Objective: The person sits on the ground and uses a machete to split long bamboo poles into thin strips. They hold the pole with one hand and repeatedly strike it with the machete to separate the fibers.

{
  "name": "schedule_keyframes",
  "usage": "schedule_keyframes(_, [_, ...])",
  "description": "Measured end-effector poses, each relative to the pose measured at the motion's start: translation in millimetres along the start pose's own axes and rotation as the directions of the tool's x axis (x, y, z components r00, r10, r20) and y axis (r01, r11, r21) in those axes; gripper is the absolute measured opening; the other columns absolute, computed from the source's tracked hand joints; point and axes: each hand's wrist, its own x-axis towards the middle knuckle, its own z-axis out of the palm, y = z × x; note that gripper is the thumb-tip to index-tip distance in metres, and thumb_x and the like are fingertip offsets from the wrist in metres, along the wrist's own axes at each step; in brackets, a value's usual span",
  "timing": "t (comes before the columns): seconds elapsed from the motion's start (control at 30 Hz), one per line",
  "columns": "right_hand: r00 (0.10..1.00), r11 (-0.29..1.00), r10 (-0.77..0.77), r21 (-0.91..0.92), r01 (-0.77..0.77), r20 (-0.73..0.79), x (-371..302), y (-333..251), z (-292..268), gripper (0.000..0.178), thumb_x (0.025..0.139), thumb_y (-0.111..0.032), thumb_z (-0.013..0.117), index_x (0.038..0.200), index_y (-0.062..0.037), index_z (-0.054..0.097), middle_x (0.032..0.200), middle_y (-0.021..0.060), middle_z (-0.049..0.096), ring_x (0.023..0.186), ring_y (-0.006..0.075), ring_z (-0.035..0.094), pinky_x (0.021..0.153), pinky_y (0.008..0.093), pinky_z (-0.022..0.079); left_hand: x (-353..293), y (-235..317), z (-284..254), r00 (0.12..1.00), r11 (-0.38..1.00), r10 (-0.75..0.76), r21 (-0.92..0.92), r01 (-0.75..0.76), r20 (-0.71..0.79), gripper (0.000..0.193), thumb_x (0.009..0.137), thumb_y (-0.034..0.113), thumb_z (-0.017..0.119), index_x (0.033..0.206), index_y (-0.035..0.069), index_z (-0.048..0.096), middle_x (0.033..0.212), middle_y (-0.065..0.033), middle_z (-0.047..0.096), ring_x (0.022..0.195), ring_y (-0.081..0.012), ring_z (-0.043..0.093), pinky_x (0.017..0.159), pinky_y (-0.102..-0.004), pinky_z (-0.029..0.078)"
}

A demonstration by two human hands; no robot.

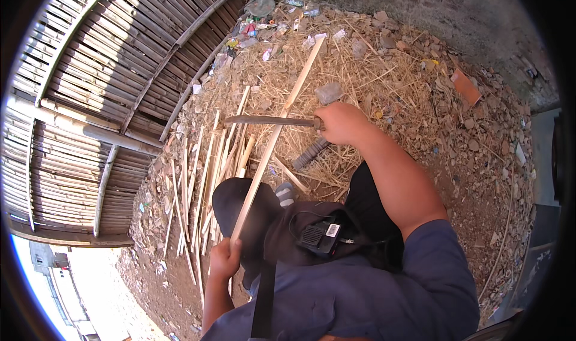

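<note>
A long, pale bamboo strip slants across my lap, its far end reaching over the straw. Low in the picture my left hand is closed round the strip's near end. My right hand grips the handle of a long dark knife. The knife's blade points left and crosses the strip at about its middle. I cannot tell whether the edge bites into the strip or only rests on it.
Several split bamboo strips lie in a bundle to the left. Beyond my legs, straw shavings, rubble and litter cover the ground. A ribbed bar lies under my right hand. A bamboo slat wall stands left, a brick wall at the back.
</note>
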Motion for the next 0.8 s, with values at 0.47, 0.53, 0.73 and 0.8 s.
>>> schedule_keyframes(0.47, [0.994, 0.999, -0.032, -0.016, 0.030, -0.106, 8, 7, 4, 0.021, 0.076, -0.016, 0.072, 0.096, -0.0112, 0.066, 0.083, 0.0135, 0.070, 0.083, 0.0370, 0.070, 0.073, 0.0506, 0.055, 0, -7, 0, 1.000, 0.999, 0.002, -0.047, -0.001, 0.013, 0.051, 0.100, 0.044, 0.057, 0.074, 0.001, 0.055, 0.061, -0.0215, 0.057, 0.059, -0.0402, 0.060, 0.055, -0.0468, 0.044])
schedule_keyframes(0.53, [0.993, 0.997, -0.074, -0.043, 0.070, -0.097, 0, -6, 11, 0.022, 0.075, -0.015, 0.072, 0.096, -0.0110, 0.066, 0.083, 0.0134, 0.070, 0.083, 0.0368, 0.070, 0.073, 0.0508, 0.055, -2, -9, 2, 1.000, 0.997, 0.010, -0.074, -0.010, 0.012, 0.051, 0.100, 0.044, 0.057, 0.074, 0.001, 0.055, 0.061, -0.0207, 0.056, 0.057, -0.0390, 0.059, 0.055, -0.0462, 0.044])
schedule_keyframes(0.73, [0.963, 0.948, -0.268, -0.172, 0.267, 0.015, -5, -39, 19, 0.018, 0.080, -0.016, 0.070, 0.098, -0.0159, 0.068, 0.087, 0.0088, 0.071, 0.086, 0.0310, 0.072, 0.075, 0.0484, 0.057, -4, -6, -1, 0.999, 0.996, -0.010, -0.090, 0.014, 0.041, 0.048, 0.100, 0.042, 0.058, 0.076, 0.000, 0.058, 0.061, -0.0202, 0.059, 0.057, -0.0356, 0.061, 0.054, -0.0438, 0.045])
schedule_keyframes(0.8, [0.989, 0.990, -0.138, -0.043, 0.135, -0.061, 7, -9, 12, 0.018, 0.082, -0.018, 0.071, 0.099, -0.0142, 0.067, 0.087, 0.0094, 0.071, 0.086, 0.0308, 0.072, 0.077, 0.0484, 0.056, -10, -17, 6, 1.000, 0.986, -0.005, -0.167, 0.008, 0.017, 0.046, 0.100, 0.040, 0.059, 0.078, 0.000, 0.059, 0.061, -0.0195, 0.059, 0.056, -0.0330, 0.062, 0.055, -0.0427, 0.046])
